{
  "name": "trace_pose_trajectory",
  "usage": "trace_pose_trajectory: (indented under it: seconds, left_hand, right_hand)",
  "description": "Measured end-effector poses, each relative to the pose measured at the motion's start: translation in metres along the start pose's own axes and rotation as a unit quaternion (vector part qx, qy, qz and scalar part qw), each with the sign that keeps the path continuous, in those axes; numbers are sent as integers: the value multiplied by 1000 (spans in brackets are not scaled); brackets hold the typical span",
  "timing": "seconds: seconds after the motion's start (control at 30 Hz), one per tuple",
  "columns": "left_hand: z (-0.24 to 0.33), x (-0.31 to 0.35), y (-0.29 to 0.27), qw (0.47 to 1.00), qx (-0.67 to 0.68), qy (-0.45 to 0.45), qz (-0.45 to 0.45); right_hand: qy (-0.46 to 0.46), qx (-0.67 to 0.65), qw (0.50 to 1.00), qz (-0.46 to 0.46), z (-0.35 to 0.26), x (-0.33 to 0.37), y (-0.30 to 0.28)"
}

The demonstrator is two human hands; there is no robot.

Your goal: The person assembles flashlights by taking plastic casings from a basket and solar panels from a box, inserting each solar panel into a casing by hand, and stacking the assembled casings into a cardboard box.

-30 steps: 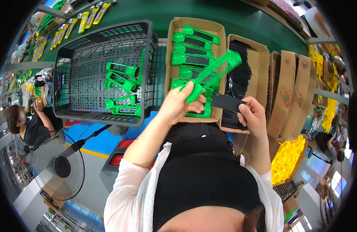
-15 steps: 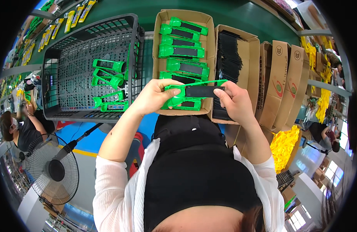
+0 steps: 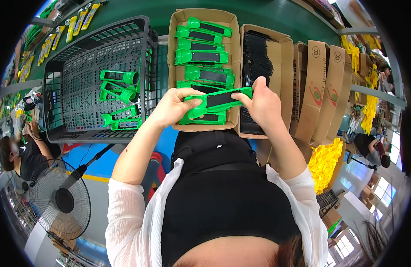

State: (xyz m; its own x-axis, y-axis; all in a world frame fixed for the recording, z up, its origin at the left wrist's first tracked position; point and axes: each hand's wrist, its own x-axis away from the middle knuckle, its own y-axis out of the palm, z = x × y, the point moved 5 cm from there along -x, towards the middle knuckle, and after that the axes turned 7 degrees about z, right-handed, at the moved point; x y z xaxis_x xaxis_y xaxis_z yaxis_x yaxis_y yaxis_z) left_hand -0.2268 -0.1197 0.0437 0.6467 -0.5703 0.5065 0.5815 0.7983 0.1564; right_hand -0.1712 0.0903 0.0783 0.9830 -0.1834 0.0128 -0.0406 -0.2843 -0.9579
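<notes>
Between both hands, over the near end of a cardboard box, is a green plastic flashlight-shaped housing (image 3: 211,108) with a flat black strip (image 3: 219,99) lying in its long frame. My left hand (image 3: 175,107) grips the wide round end, thumb on top. At the narrow end, my right hand (image 3: 264,103) is closed round the frame, its thumb pressing on the strip's end. The fingers beneath the housing are mostly hidden. Below it, the cardboard box (image 3: 235,49) holds several similar green housings (image 3: 201,57) with black strips in them.
Left of the box stands a dark plastic crate (image 3: 87,136) with several green housings (image 3: 118,76) lacking strips. To the right, another carton (image 3: 283,58) holds a stack of black strips (image 3: 257,60), beside folded cardboard cartons (image 3: 313,93). A fan (image 3: 63,200) and a co-worker (image 3: 29,153) are at left.
The strip's right end, which stuck out past the green frame, now lies within it. The housing has tilted up at its right end, and my right hand has turned upward with it.
</notes>
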Motion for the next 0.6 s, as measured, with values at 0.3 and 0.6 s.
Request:
trace_pose_trajectory:
  seconds: [0.3,0.6]
  left_hand:
    - [3,-12,25,863,-478,122,110]
    - [-3,-30,56,894,-432,114,33]
  right_hand:
    - [109,-244,959,-92,9,13,41]
    - [74,-293,944,-130,-4,23,27]
